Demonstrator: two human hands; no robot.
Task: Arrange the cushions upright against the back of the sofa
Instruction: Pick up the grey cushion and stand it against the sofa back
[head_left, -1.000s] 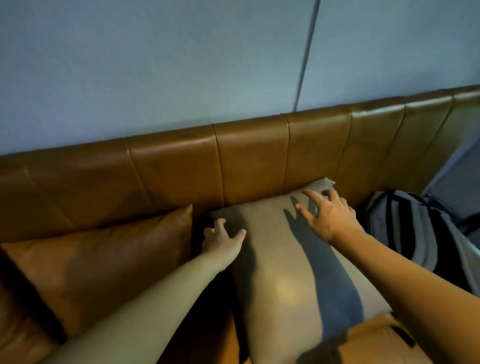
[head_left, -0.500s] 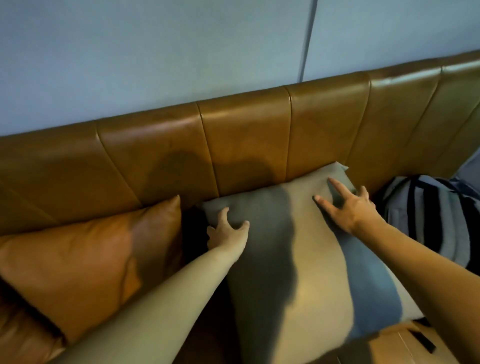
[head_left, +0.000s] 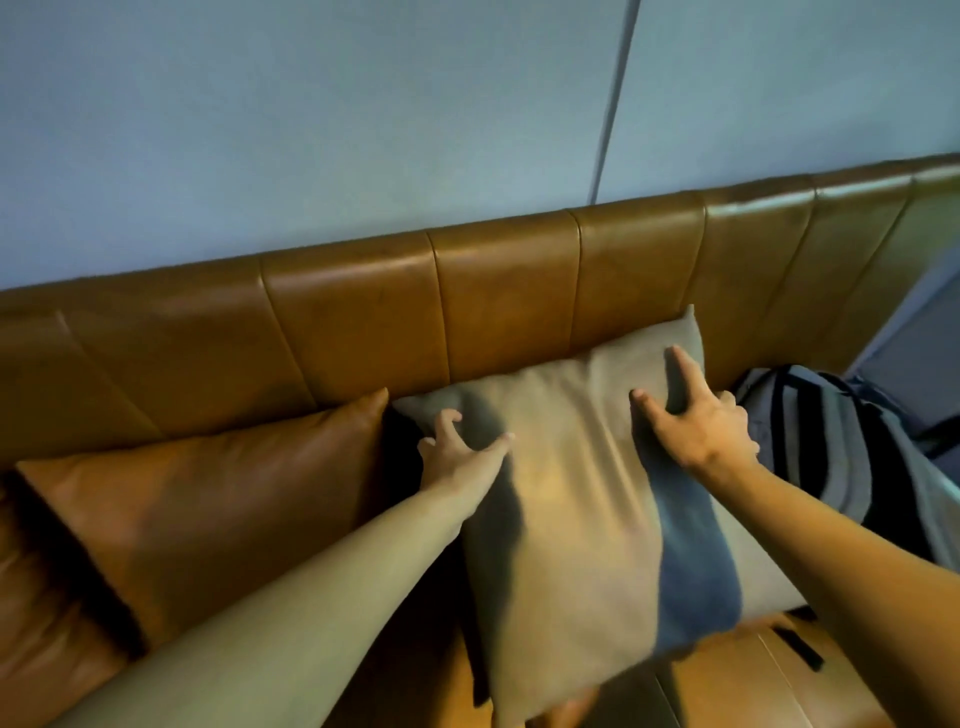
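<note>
The grey cushion (head_left: 597, 493) leans against the sofa back (head_left: 498, 301) at centre frame. The left hand (head_left: 457, 452) presses its upper left corner with fingers spread, and the right hand (head_left: 696, 421) lies splayed on its upper right. A brown cushion (head_left: 208, 493) lies left of it; a striped backpack (head_left: 831, 441) sits at the right edge.

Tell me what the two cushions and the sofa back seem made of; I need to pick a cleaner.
Grey cushion: matte woven fabric, likely, with no shine. Brown cushion and sofa back: smooth leather or faux leather, with a soft sheen and stitched panels; which of the two is unclear.
</note>
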